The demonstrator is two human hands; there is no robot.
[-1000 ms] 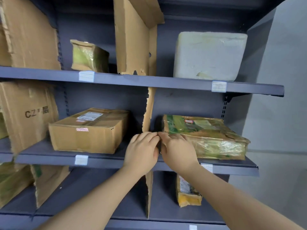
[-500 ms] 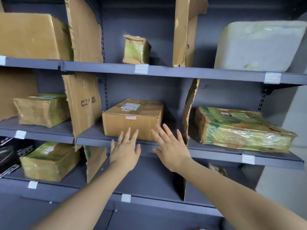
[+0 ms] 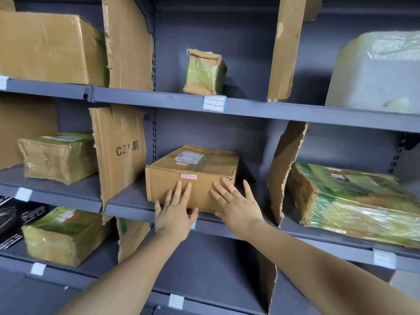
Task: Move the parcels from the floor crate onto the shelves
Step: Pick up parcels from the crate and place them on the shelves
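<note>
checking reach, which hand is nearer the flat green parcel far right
Right. The right hand is at the right end of the brown box, a divider away from the green parcel; the left hand is farther left.

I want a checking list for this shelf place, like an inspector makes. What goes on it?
Surface: grey metal shelves, split by torn cardboard dividers.
Job's things: brown cardboard box with a shipping label, on the middle shelf; green-wrapped flat parcel in the bay to its right; small taped parcel on the shelf above; floor crate not in view.
Clutter: white foam box, top right.
Hands: left hand and right hand open, straight fingers at the brown box's front face.
Cables: nothing seen.
Surroundings: paper shelf tags on the shelf edges.
</note>
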